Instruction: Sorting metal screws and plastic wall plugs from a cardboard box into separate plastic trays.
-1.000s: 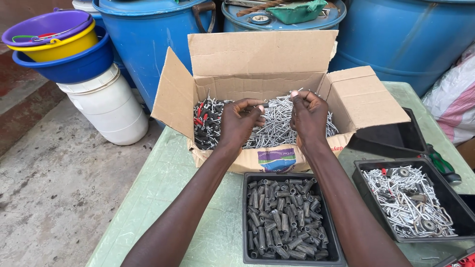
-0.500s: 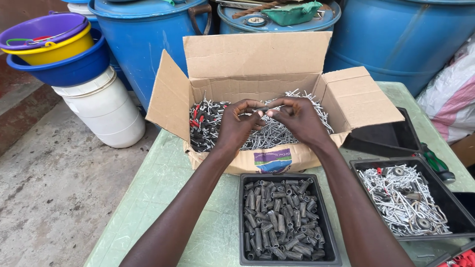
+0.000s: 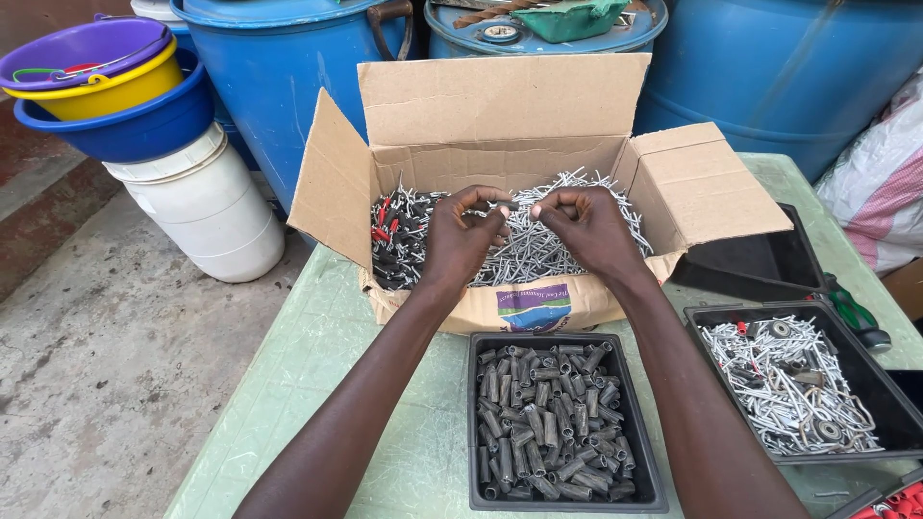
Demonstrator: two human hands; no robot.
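Observation:
Both hands hover over an open cardboard box (image 3: 500, 106) full of thin silvery metal pins, with dark and red pieces at its left end. My left hand (image 3: 466, 235) and my right hand (image 3: 586, 226) meet fingertip to fingertip above the pins, pinching one small dark part with a pin (image 3: 519, 206) between them. Just in front of the box a black tray (image 3: 558, 500) holds several short grey sleeves (image 3: 548, 418). To the right, a second black tray (image 3: 865, 384) holds more silvery pins (image 3: 784, 384).
The green table (image 3: 317, 404) ends at left above a concrete floor. Blue barrels (image 3: 279, 86) stand behind the box. Stacked coloured basins (image 3: 106, 86) sit on a white bucket (image 3: 207, 207) at left. An empty black tray (image 3: 760, 269) lies beside the box's right flap.
The hands came together from slightly apart and dropped a little lower over the pins. The camera has shifted slightly; box and trays stay put.

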